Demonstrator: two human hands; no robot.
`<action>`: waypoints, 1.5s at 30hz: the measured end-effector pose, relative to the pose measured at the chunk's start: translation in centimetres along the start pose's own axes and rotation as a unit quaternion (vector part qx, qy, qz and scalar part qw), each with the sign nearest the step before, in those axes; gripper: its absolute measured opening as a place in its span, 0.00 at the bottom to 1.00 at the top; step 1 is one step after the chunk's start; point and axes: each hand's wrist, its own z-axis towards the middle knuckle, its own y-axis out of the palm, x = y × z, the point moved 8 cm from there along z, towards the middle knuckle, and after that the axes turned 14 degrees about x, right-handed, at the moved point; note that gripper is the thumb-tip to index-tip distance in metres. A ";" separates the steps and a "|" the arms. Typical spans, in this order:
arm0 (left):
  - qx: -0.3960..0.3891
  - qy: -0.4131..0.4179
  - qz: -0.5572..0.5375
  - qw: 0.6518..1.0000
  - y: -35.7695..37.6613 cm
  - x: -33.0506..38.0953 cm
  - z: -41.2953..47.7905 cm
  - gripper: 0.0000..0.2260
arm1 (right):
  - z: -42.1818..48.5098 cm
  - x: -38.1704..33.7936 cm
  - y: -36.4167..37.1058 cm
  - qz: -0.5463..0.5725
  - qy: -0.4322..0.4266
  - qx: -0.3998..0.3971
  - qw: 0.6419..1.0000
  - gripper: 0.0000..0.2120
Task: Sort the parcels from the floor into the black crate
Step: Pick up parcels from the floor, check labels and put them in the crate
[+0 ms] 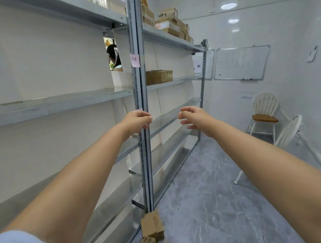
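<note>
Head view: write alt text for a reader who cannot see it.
Two bare arms reach toward grey metal shelving: the left hand curls round its upright post, the right hand hovers open beside it, holding nothing. Cardboard parcels lie on the grey floor at the post's foot; more boxes sit on an upper shelf.

Grey shelving [142, 88] flanks marbled floor [211, 183] (whiteboard [241, 63] beyond)

Parcels [152, 227] on floor [215, 192] at rack [147, 177] foot: lowest cut by btm edge. Writing on pink note [135, 60] & whiteboard [241, 63] too small to read. Left hand [136, 121] at rack upright, grip unclear. Person [113, 57] behind rack mostly hidden by back panels [122, 80].
</note>
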 end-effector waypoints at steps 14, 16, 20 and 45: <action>0.151 -0.147 0.003 0.978 3.3 -9.2 12.2 0.08 | 19.4 7.2 6.0 0.000 0.004 -0.130 0.992 0.20; 0.176 -0.174 0.005 0.969 4.4 -10.9 13.2 0.09 | 21.8 8.8 7.6 -0.015 -0.005 -0.171 0.985 0.20; 0.230 -0.223 -0.012 0.947 7.1 -15.1 14.3 0.10 | 24.7 13.7 11.6 -0.060 -0.017 -0.247 0.967 0.20; 0.145 -0.565 -0.006 0.812 34.8 -62.4 -6.3 0.12 | 12.2 69.3 27.4 -0.185 0.313 -0.377 0.852 0.21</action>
